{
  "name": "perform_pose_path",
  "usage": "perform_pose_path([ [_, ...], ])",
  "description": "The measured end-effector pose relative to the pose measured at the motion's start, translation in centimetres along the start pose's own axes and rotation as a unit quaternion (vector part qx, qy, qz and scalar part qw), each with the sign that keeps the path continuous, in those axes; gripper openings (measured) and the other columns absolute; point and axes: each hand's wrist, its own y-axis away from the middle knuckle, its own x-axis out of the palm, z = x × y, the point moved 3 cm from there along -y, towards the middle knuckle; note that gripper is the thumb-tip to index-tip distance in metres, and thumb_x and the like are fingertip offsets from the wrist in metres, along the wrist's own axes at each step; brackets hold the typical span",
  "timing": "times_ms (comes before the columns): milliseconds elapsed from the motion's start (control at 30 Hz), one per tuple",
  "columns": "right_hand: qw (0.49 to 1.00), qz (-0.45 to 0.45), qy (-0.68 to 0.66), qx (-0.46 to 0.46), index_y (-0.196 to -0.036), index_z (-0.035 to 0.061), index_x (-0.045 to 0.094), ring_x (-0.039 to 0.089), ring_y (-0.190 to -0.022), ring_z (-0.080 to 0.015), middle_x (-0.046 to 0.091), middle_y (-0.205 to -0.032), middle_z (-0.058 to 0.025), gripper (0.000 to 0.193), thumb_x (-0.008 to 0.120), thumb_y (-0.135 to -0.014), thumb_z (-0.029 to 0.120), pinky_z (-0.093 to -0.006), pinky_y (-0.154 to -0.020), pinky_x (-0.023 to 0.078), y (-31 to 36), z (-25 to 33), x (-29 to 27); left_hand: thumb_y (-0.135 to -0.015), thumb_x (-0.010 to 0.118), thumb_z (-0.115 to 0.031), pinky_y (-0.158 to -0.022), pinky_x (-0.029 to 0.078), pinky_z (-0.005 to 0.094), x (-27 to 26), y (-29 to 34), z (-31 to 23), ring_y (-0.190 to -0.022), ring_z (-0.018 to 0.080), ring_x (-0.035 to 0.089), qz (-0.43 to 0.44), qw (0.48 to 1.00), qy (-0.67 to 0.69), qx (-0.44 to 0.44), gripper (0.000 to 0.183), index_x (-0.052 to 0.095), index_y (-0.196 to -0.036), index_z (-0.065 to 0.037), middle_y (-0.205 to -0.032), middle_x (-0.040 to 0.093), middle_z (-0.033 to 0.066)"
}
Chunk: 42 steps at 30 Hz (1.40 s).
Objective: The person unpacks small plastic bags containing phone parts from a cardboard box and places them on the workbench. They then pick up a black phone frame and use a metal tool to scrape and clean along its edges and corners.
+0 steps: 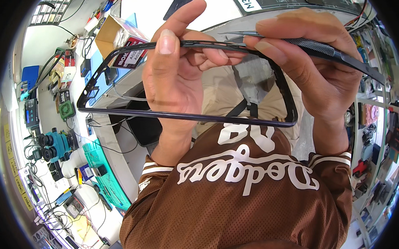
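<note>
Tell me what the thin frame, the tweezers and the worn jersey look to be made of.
Frame: probably moulded plastic, given its thin rim with small cutouts, though metal is possible; dark, with a slight sheen.
Tweezers: likely metal with a dark finish, judging by the slim, shiny point and textured grip.
Jersey: apparently matt synthetic mesh, going by the fine pinholes in the brown cloth.

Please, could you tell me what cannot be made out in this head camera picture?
Head view:
Black frame: part of its upper edge, hidden by the thumb of the left hand.
Dark tweezers: part of their length, covered by the right hand; whether the tip touches the frame is unclear.
Brown jersey: its upper part, cut off by the lower edge.
Pink item, far right: too small and blurred to identify.
</note>
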Motion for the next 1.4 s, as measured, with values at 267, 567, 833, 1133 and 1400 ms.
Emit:
perform_pose_path([
  [267,0.994,-0.029,-0.097,0.042,-0.113,-0.0064,0.065,0.075,-0.095,-0.0276,0.071,-0.112,-0.0196,0.019,0.068,-0.095,-0.005,-0.034,-0.087,0.062,0.0,0.0,0.1,-0.109,0.036,-0.039,-0.084,0.063,0.0436,0.3,0.0,-0.4,-0.086,0.0283,0.073,0.003,1.0,-0.013,-0.002,0.063,0.042,-0.147,0.011,-0.084,0.067,0.0076],
  [567,0.997,0.007,-0.074,-0.018,-0.115,-0.0074,0.064,0.075,-0.097,-0.0273,0.07,-0.114,-0.0199,0.02,0.067,-0.095,-0.005,-0.0335,-0.088,0.062,-0.8,-0.6,0.4,-0.11,0.035,-0.037,-0.085,0.063,0.0452,0.2,0.0,-0.3,-0.088,0.0285,0.072,0.024,1.0,-0.003,-0.006,0.062,0.041,-0.148,0.012,-0.084,0.068,0.009],
  [833,0.998,0.034,-0.053,0.003,-0.114,-0.0085,0.065,0.075,-0.098,-0.0268,0.071,-0.114,-0.0202,0.017,0.065,-0.096,-0.005,-0.0331,-0.089,0.062,-1.3,-0.4,0.4,-0.11,0.034,-0.036,-0.084,0.063,0.0441,0.1,-0.1,-0.4,-0.087,0.0272,0.072,0.029,0.999,-0.008,0.01,0.061,0.042,-0.148,0.011,-0.085,0.069,0.0091],
  [1133,0.981,-0.024,-0.16,0.105,-0.113,-0.0088,0.065,0.076,-0.096,-0.0263,0.072,-0.11,-0.0195,0.017,0.065,-0.096,-0.007,-0.0314,-0.087,0.063,-1.6,-0.2,2.0,-0.109,0.033,-0.037,-0.085,0.062,0.041,0.3,0.0,0.0,-0.084,0.0244,0.072,0.021,1.0,-0.011,0.019,0.062,0.045,-0.146,0.011,-0.084,0.07,0.0102],
  [1400,0.996,-0.009,-0.081,0.037,-0.111,-0.0061,0.067,0.075,-0.096,-0.024,0.072,-0.11,-0.0191,0.018,0.068,-0.094,-0.007,-0.0301,-0.086,0.061,-1.3,-0.1,1.2,-0.111,0.037,-0.035,-0.076,0.056,0.0283,0.2,0.3,-0.3,-0.078,0.0196,0.068,-0.042,0.998,-0.05,0.002,0.064,0.041,-0.144,0.019,-0.085,0.069,0.0162],
])
